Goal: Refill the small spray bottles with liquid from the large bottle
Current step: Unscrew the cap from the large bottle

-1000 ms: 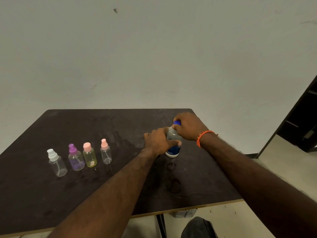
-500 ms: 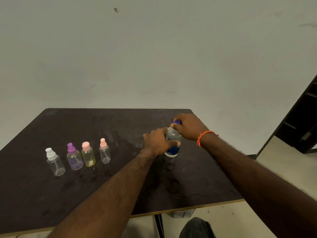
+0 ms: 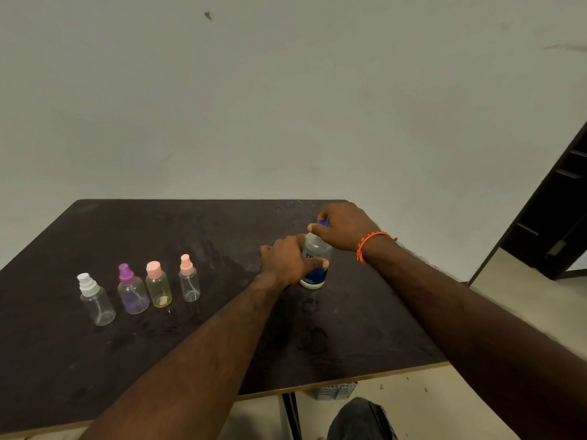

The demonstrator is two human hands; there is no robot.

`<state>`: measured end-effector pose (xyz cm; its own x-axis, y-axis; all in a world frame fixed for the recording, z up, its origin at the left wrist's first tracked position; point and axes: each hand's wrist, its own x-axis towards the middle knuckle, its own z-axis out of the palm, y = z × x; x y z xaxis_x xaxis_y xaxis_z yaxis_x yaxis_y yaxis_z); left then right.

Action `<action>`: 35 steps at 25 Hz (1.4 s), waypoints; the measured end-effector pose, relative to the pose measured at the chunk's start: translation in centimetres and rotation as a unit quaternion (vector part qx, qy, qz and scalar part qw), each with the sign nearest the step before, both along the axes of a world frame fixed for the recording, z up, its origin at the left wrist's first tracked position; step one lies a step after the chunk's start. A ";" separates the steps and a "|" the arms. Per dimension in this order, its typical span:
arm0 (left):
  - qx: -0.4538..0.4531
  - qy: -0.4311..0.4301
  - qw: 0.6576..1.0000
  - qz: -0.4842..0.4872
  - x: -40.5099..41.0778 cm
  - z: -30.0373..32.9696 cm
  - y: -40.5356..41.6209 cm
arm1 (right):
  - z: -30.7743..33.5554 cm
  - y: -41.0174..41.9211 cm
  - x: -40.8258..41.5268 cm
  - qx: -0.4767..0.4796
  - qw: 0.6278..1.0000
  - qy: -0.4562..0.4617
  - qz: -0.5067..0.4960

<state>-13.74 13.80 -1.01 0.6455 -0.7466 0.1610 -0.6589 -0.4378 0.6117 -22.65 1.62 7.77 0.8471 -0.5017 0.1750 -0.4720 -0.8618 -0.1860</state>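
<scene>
L hand (image 3: 290,260) wrapped round body of large bottle (image 3: 315,262), upright on dark table (image 3: 222,344), right of centre. R hand (image 3: 343,227) pinching its blue cap (image 3: 323,223) from above. 4 small spray bottles (image 3: 139,289) in row w/ caps on, well apart to left.

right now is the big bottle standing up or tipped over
Standing up: the big bottle rests on its base on the table, left hand round it, right hand on its cap.

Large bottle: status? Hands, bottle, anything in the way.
Left hand gripping large bottle body, upright on table. Right hand on blue cap. Four small spray bottles capped, off left; nothing blocking.
</scene>
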 end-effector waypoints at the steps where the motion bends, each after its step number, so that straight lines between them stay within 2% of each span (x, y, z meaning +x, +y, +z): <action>1: -0.001 0.001 1.000 -0.002 0.0 0.0 0.1 | 0.0 -0.1 0.1 0.006 1.000 0.001 -0.003; 9: -0.011 0.017 1.000 -0.001 -0.2 -0.2 0.1 | 0.4 0.1 -0.7 0.021 0.991 0.052 0.119; 12: -0.019 0.019 1.000 0.000 -0.3 -0.3 0.1 | 0.4 -0.5 -1.9 0.064 0.990 -0.033 0.124; 15: -0.039 0.029 0.999 0.004 -0.5 -0.5 0.0 | 0.6 -1.2 -3.5 0.091 0.985 -0.106 0.099; 18: -0.059 0.027 0.998 0.007 -0.7 -1.0 -0.1 | -0.3 -2.4 -5.0 0.091 0.988 -0.106 0.068; 26: -0.057 0.076 0.996 0.002 -0.6 -1.3 -2.7 | -8.5 -6.3 -8.6 0.123 0.988 -0.016 -0.096; 29: -0.063 0.116 0.991 -0.023 0.3 -2.2 -4.5 | -10.6 -7.5 -8.9 0.130 0.983 0.004 -0.131; 35: -0.058 0.120 0.991 -0.032 1.2 -2.5 -6.5 | -13.2 -8.8 -8.7 0.146 0.978 0.003 -0.151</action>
<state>-12.53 7.27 -3.48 0.6270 -0.7732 0.0955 -0.5133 -0.3178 0.7972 -31.34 -7.15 -5.44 0.6538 -0.7565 -0.0171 -0.6981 -0.5942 -0.3995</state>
